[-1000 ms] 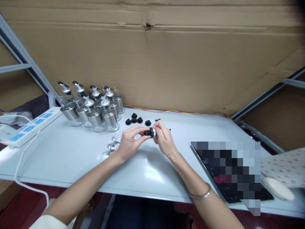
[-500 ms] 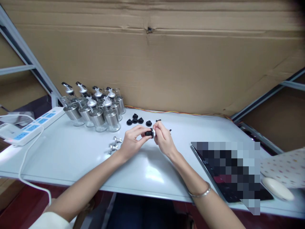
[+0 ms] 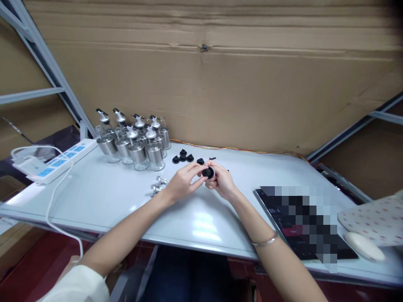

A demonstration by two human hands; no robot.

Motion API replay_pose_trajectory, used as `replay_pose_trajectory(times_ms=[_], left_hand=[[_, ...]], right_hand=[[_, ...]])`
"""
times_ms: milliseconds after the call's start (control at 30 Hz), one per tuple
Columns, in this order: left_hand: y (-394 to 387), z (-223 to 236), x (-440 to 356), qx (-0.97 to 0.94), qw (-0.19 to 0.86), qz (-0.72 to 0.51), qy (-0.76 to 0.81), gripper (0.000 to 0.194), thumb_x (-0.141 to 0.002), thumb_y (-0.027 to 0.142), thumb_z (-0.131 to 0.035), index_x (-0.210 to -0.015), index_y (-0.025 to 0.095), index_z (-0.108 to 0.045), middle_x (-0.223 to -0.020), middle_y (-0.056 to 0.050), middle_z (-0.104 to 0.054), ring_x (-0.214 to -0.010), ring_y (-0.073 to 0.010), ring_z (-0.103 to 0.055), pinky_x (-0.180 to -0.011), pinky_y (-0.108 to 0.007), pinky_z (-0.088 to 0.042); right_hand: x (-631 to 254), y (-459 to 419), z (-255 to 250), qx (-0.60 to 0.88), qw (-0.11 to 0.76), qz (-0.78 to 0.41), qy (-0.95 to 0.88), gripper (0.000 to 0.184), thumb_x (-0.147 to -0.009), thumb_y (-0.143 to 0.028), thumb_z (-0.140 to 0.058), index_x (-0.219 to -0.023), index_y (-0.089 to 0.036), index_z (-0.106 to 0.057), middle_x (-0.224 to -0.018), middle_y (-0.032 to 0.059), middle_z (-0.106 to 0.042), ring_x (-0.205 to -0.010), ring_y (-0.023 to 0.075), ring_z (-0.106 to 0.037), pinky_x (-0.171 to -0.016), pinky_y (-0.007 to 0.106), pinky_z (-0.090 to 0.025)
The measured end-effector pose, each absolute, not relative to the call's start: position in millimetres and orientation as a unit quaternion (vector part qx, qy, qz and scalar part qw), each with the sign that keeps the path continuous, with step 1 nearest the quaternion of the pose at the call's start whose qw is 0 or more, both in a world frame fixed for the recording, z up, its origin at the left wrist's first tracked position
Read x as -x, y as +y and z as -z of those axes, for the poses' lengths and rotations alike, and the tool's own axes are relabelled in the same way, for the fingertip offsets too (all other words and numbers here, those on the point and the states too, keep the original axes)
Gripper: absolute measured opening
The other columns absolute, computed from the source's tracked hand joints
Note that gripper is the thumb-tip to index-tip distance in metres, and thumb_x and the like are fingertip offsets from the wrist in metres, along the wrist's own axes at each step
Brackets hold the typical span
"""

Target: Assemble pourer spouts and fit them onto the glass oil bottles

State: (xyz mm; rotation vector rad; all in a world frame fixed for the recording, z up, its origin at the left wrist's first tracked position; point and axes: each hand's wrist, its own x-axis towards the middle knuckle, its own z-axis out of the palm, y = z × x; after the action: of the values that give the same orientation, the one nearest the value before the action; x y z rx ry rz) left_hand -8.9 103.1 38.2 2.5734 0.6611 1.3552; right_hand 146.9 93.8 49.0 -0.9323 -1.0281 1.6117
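Observation:
My left hand and my right hand meet above the table. Between them is a bottle pour spout, its round black plug turned toward me and a silver rim around it. The right fingers wrap the silver part, mostly hidden. With thumb and fingertips, the left hand pinches the black plug. Just beyond the hands lie several black stoppers and one more black stopper by the left fingertips. Silver spout heads lie to the left of my left forearm.
Several glass bottles with steel sleeves stand at the back left, some topped with spouts. A power strip with a white cable runs along the left edge. At the right lie a tablet, partly pixelated, and a white mouse.
The spout has turned so its black plug end faces me instead of pointing left. Both hands stay on it. The whole view has shifted slightly to the left.

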Motion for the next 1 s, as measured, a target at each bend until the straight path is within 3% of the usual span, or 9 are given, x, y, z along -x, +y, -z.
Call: replay_pose_trajectory(times_ms=[400,567,767,1000], left_hand=[[104.8,-40.3,8.8,-0.867,-0.048,-0.456,0.195,0.019,-0.089,0.025,-0.049,-0.105,0.015,-0.053,-0.105,-0.013,-0.065,-0.098,-0.0206,-0.063,-0.082,-0.034,-0.052],[106.3,-40.2,10.4,-0.864,-0.108,-0.452,0.196,0.019,-0.087,0.025,-0.049,-0.102,0.014,-0.053,-0.094,-0.012,-0.070,-0.087,-0.0210,-0.067,-0.072,-0.033,-0.052],[104.3,-44.4,9.4,-0.856,-0.147,-0.460,0.183,0.016,-0.082,0.025,-0.052,-0.093,0.013,-0.052,-0.081,-0.009,-0.069,-0.071,-0.0190,-0.066,-0.061,-0.030,-0.048],[102.5,-44.4,5.9,-0.868,-0.129,-0.442,0.185,0.018,-0.085,0.025,-0.049,-0.098,0.014,-0.050,-0.086,-0.009,-0.068,-0.068,-0.0166,-0.063,-0.062,-0.028,-0.047]], right_hand=[[-142.8,93.4,-44.1,0.404,0.483,-0.612,-0.478,0.013,-0.067,-0.030,-0.053,-0.069,-0.020,-0.044,-0.047,-0.0099,-0.033,-0.038,0.0040,-0.024,-0.042,0.019,-0.021],[-141.9,94.5,-43.9,0.414,0.471,-0.607,-0.488,0.012,-0.067,-0.031,-0.051,-0.068,-0.020,-0.045,-0.045,-0.0104,-0.031,-0.038,0.0047,-0.023,-0.041,0.019,-0.022],[-144.7,94.4,-48.6,0.432,0.461,-0.589,-0.504,0.013,-0.067,-0.030,-0.054,-0.068,-0.019,-0.049,-0.047,-0.0096,-0.037,-0.036,0.0038,-0.027,-0.038,0.018,-0.020],[-147.3,93.0,-52.2,0.417,0.457,-0.584,-0.526,0.018,-0.067,-0.035,-0.056,-0.064,-0.018,-0.049,-0.049,-0.0093,-0.038,-0.037,0.0034,-0.029,-0.038,0.018,-0.020]])
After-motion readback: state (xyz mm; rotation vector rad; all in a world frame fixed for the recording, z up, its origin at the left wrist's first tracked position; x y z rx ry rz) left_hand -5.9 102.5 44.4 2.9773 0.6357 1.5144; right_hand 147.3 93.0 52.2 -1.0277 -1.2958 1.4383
